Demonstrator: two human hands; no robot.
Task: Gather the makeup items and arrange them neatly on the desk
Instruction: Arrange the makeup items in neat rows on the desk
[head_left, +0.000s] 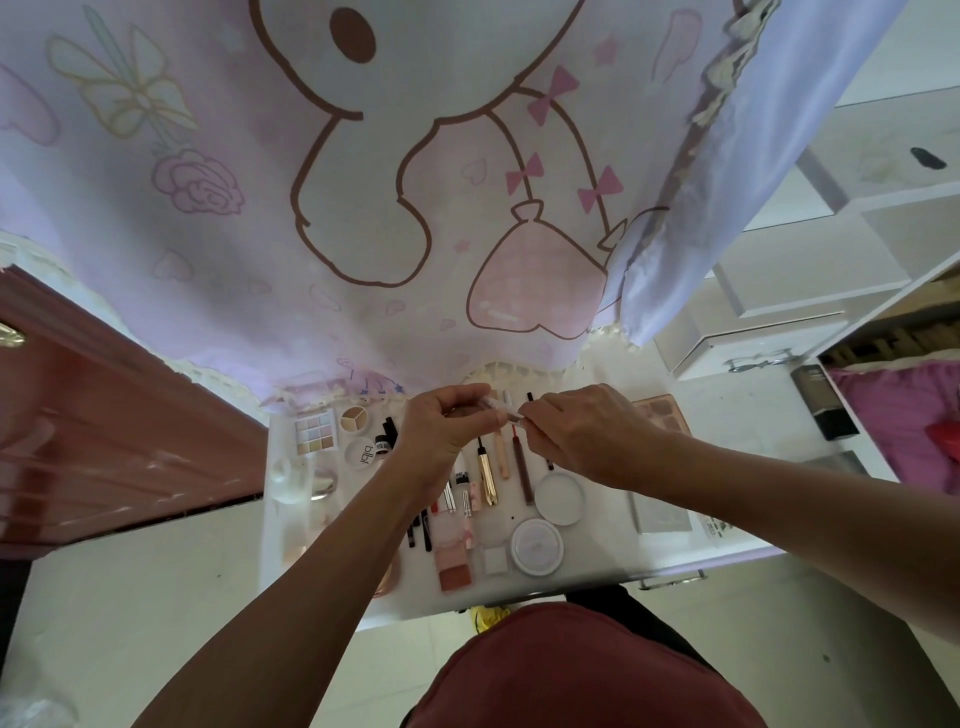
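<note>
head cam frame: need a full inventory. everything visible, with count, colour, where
curtain: 1, pink cartoon print, hanging behind desk
desk: 1, white, centre
eyeshadow palette: 1, pale shades, far left
round compacts: 2, white, centre-right
gold tube: 1, gold, middle row
brown stick: 1, brown, right of gold tube
blush palette: 1, pink and terracotta, near edge
black pencils: at least 2, black, left of blush palette
pink palette: 1, pink, behind right hand
grey palette: 1, grey, right of compacts
black box: 1, black, far right
slim tube: 1, clear-pink, held above desk
left hand: pinches slim tube
right hand: pinches its other end
</note>
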